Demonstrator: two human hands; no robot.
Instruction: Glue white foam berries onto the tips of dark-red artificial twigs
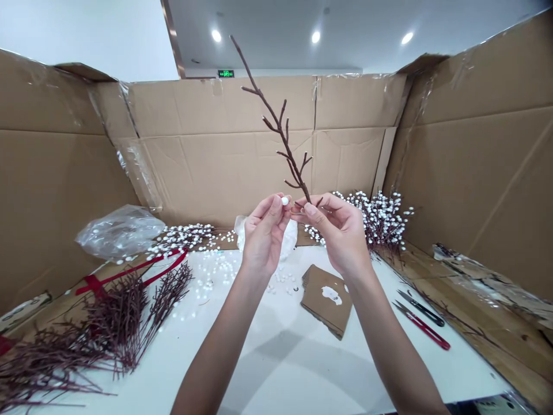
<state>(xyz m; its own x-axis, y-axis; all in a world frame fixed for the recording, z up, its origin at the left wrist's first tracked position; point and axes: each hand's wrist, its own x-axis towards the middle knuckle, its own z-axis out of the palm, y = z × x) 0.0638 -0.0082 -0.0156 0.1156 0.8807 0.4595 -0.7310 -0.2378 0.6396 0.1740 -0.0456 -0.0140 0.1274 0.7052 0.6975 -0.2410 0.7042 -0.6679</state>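
My right hand (pixel 339 227) is closed around the lower end of a brown artificial twig (pixel 283 134), which slants up and to the left with several short side stems. Pale tips show on some of the stems. Between the thumb and fingers of my left hand (pixel 266 230) is a small white ball (pixel 285 201), held close to the twig's low side stems. Whether the ball touches a stem I cannot tell. Below my hands lies a brown cardboard square (pixel 322 314) with a white smear (pixel 332 295) on it.
Bare brown twigs (pixel 125 323) and red ribbon (pixel 166 270) lie at the left. White-balled twigs (pixel 380 216) stand back right, more (pixel 185 237) back left. Loose white balls (pixel 211 274) dot the table. Two thread snips (pixel 425 328) lie right. Cardboard walls (pixel 207 173) surround the table.
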